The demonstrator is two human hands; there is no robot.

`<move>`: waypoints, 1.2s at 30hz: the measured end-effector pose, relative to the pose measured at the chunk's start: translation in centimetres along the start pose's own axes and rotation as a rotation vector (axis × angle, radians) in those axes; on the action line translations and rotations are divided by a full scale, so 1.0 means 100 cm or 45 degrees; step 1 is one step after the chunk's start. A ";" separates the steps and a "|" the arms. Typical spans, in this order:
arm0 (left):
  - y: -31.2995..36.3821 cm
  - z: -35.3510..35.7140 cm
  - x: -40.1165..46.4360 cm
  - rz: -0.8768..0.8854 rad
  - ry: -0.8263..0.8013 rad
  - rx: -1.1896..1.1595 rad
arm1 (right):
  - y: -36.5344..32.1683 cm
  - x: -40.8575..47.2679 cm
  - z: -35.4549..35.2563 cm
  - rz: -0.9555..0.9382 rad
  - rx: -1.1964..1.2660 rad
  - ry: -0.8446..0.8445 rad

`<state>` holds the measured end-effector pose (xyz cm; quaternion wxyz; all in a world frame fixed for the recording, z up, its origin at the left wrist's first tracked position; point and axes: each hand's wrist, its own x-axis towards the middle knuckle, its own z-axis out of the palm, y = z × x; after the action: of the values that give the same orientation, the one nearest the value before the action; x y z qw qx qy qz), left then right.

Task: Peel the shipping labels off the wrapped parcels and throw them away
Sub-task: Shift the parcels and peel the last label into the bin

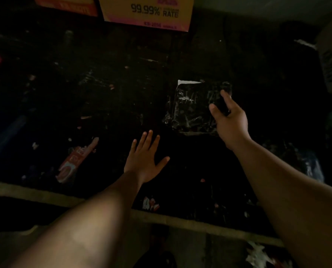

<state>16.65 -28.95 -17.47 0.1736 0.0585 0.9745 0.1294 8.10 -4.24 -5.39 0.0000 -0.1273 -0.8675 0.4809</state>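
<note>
Over a dark, messy floor [107, 78], two bare hands reach out, well apart from each other. The right hand [231, 122] grips one parcel [192, 109] wrapped in shiny black plastic, with the thumb and fingers closed on its right edge. The left hand [144, 159] is flat and wide, fingers spread, holding nothing. It sits near the parcel, down and to the left of it, not touching it.

One white label [188, 82] peeks out at the far edge of the parcel. Only a thin strip of it shows.

One more lump of shiny plastic wrap [304, 163] lies to the right of the parcel, partly hidden behind the right arm. It is too dark to tell what it is.

Far past the parcel stands one yellow box [147, 14] with "99.99% RATE" printed on it. One orange box [64, 4] sits beside it, further left.

Left of the parcel, past the left hand, lies one red and white wrapper [74, 161]. Small bits of paper are scattered all about. One long pale ledge [45, 196] runs across the floor on the near side of the parcel, under both arms.
</note>
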 end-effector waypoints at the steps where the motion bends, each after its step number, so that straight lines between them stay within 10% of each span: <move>1: -0.002 0.002 -0.006 0.011 0.007 0.012 | 0.003 -0.015 -0.003 -0.009 0.046 0.001; 14: -0.008 0.028 -0.037 -0.036 0.239 0.061 | 0.107 -0.156 0.010 0.012 0.222 -0.143; 30: -0.010 0.024 -0.035 -0.033 0.179 0.046 | 0.100 -0.153 0.013 0.026 -0.561 -0.080; 36: 0.011 0.005 -0.038 0.093 0.199 -0.513 | 0.065 -0.130 0.016 -0.588 -0.740 -0.130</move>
<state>20.47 -28.34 -16.42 0.1009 0.0477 0.9366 0.3320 21.92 -5.13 -10.11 0.0289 0.1011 -0.9725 0.2076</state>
